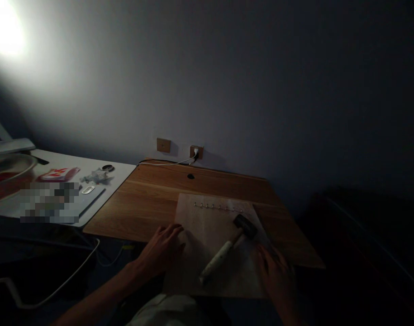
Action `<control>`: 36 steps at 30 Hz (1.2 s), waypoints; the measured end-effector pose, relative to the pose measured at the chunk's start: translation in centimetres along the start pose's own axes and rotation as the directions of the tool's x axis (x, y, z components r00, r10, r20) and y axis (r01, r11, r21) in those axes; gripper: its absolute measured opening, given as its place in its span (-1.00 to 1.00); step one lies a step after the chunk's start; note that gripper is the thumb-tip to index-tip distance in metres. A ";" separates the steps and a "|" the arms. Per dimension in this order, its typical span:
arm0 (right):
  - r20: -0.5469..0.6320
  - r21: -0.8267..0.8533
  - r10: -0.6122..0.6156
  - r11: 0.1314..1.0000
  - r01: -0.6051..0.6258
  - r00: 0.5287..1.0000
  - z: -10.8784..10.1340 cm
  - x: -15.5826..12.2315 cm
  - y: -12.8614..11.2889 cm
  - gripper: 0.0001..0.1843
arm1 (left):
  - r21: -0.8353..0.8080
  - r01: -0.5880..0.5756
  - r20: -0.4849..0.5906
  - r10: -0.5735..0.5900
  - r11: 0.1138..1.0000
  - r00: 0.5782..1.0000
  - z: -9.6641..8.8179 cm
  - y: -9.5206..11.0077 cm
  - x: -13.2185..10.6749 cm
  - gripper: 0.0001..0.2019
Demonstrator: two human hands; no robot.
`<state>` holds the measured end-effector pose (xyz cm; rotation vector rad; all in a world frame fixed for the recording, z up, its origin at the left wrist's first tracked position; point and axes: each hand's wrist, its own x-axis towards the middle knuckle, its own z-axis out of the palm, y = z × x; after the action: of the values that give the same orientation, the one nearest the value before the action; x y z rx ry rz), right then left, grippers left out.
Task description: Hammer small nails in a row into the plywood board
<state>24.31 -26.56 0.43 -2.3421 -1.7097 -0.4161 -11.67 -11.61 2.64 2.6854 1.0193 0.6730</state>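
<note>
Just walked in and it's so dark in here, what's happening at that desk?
A person rests both open hands on a pale sheet on the wooden desk: left hand at its left edge, right hand at its right. A mallet lies untouched on the sheet between them.

Black-headed mallet with pale handle (pixel 227 250) lies diagonally on the pale flat sheet (pixel 207 226), between my left hand (pixel 162 251) and right hand (pixel 277 274), and blocks a straight cross. A row of small metal studs (pixel 218 207) lines the sheet's far edge. The brown wooden surface (pixel 149 199) is open left of the sheet and beyond it. The white side surface (pixel 123 171) is cluttered.
</note>
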 end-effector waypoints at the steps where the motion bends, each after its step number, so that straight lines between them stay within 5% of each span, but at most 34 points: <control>1: 0.006 -0.010 0.039 0.999 -0.039 0.999 0.0 0.3 1.3 -0.44 | -0.037 -0.003 0.016 0.004 0.999 1.000 0.4 1.0 0.8 -0.64; 8: 0.089 -0.010 0.216 0.976 -0.216 0.972 0.6 2.6 12.2 -0.38 | -0.191 -0.197 0.123 0.223 0.962 0.967 4.7 7.0 6.3 -0.53; 16: 0.198 -0.048 0.458 0.888 -0.458 0.867 1.3 1.6 19.7 -0.25 | -0.185 -0.347 0.128 0.373 0.919 0.919 7.2 8.7 7.9 -0.53; 19: 0.234 -0.003 0.465 0.878 -0.478 0.854 1.3 1.7 19.9 -0.27 | -0.202 -0.359 0.147 0.391 0.911 0.909 7.6 8.7 7.9 -0.53; 25: 0.252 0.058 0.582 0.788 -0.612 0.773 -0.2 2.8 18.5 0.00 | -0.153 -0.347 0.137 0.368 0.925 0.920 8.0 8.4 7.8 -0.62; 30: 0.171 0.064 0.537 0.831 -0.553 0.826 -0.8 1.5 16.0 -0.06 | -0.107 -0.306 0.120 0.318 0.946 0.941 6.6 7.1 7.4 -0.67; 36: 0.113 0.154 0.417 0.889 -0.431 0.902 -1.6 -0.4 10.1 -0.21 | -0.010 -0.220 0.048 0.220 0.975 0.974 2.8 2.8 5.6 -0.81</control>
<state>33.71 -30.53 1.77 -2.5266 -1.1482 -0.0918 -5.01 -10.05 3.04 2.8219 0.7130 0.6419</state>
